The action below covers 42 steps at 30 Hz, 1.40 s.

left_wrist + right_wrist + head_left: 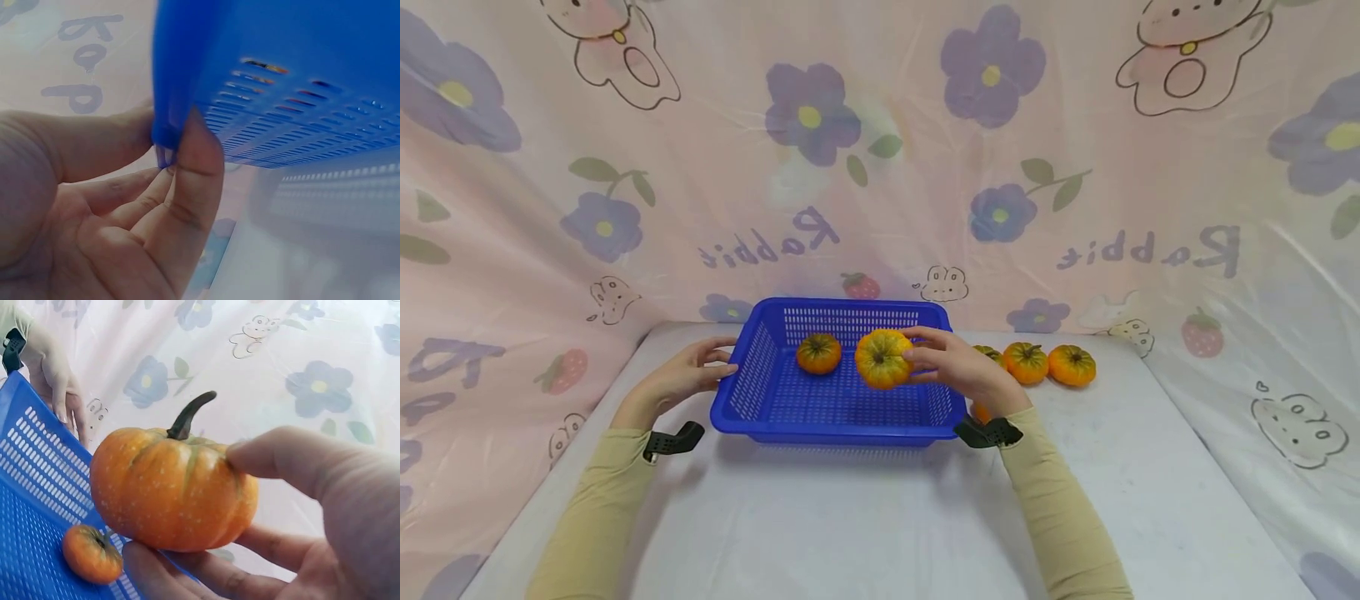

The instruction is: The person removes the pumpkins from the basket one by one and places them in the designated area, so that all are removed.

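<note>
A blue plastic basket with slotted walls stands on the table. My left hand pinches its left rim; in the left wrist view the thumb and forefinger lie on either side of that rim. With my right hand I hold a small orange pumpkin above the right half of the basket. Its dark stem points up in the right wrist view, where the thumb presses near the top and the other fingers support it from below. Another small pumpkin sits inside the basket, toward the back.
To the right of the basket, several more pumpkins lie on the white table, some partly hidden behind my right hand and wrist. A patterned cloth hangs behind the table and along its sides.
</note>
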Motion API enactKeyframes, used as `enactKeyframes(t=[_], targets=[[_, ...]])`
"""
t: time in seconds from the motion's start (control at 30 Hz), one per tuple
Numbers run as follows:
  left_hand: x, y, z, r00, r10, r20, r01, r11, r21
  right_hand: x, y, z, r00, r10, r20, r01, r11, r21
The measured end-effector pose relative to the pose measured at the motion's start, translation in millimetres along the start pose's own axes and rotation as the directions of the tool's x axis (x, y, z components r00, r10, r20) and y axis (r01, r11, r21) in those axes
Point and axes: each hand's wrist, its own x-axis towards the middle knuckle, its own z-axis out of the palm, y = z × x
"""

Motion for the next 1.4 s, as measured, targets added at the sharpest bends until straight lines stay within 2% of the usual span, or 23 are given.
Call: enactKeyframes(t=[0.17,0.5,0.7,0.9,1.1,1.2,1.4], targets=[[-1.6,1.4,-0.4,1.000,0.014,0.009,-0.014,1.000,0.004,-14,5,-13,0.998,0.003,-0.066,-0.004,1.000,-0.012],[-1.3,-0.2,-0.9,1.000,0.023,0.017,-0.023,1.000,0.004,-47,12,-44,0.981,-0.002,-0.194,0.019,0.996,0.086],[-2.5,1.0,-2.1,0.999,0.029,0.019,-0.029,1.000,0.000,-67,17,-64,0.967,-0.042,-0.250,0.076,0.989,0.128],[-3.5,2.3,-1.5,1.000,0.009,0.002,-0.009,1.000,0.003,-85,25,-85,0.959,-0.055,-0.278,0.103,0.982,0.161],[-1.4,0.1,-0.4,1.000,0.009,-0.003,-0.009,1.000,0.013,-103,41,-106,0.952,-0.079,-0.296,0.149,0.964,0.220],[-1.1,0.4,-0.1,1.000,0.013,-0.003,-0.013,1.000,0.015,-114,48,-115,0.946,-0.075,-0.317,0.156,0.959,0.237],[-0.6,0.6,-0.1,1.000,0.005,-0.004,-0.005,1.000,0.009,-132,60,-129,0.924,0.004,-0.384,0.098,0.964,0.246]])
